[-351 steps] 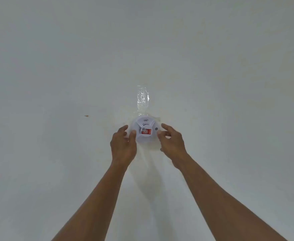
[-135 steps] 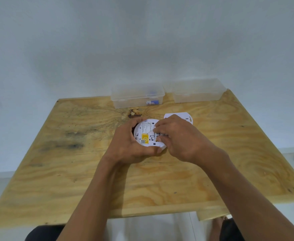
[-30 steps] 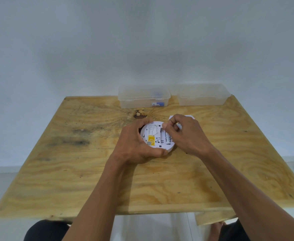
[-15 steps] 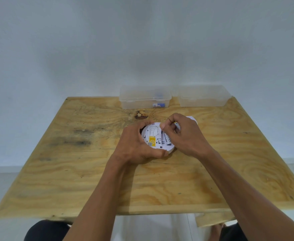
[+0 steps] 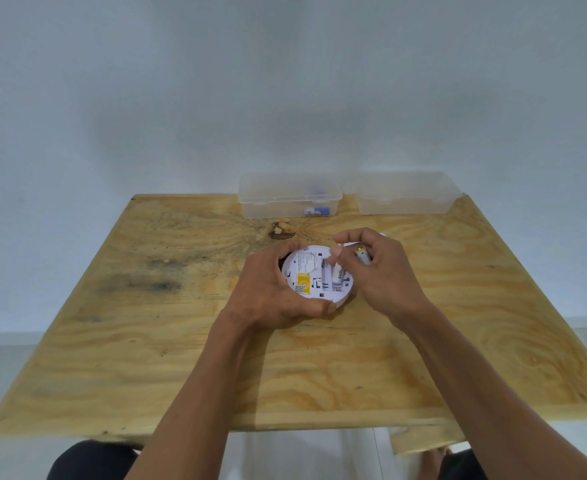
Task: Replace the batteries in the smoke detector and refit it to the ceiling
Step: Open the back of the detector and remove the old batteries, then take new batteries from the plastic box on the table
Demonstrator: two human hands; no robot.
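Observation:
The round white smoke detector (image 5: 311, 278) lies back-up on the wooden table (image 5: 167, 341), its yellow label and battery bay showing. My left hand (image 5: 268, 289) grips its rim from the left and near side. My right hand (image 5: 378, 271) holds one white battery (image 5: 363, 259) curled in its fingers, while its thumb and forefinger pinch a second white battery (image 5: 337, 271) that is tilted up out of the bay. The white mounting plate (image 5: 382, 234) is almost hidden behind my right hand.
Two clear plastic boxes stand at the table's far edge: the left box (image 5: 288, 199) holds a small blue-and-white item, the right box (image 5: 406, 197) looks empty. A dark knot (image 5: 280, 231) marks the wood behind the detector. A white wall rises behind the table.
My right hand has opened out a little; one battery now shows in its fingers and a second is lifted from the bay. The left hand keeps its hold on the detector.

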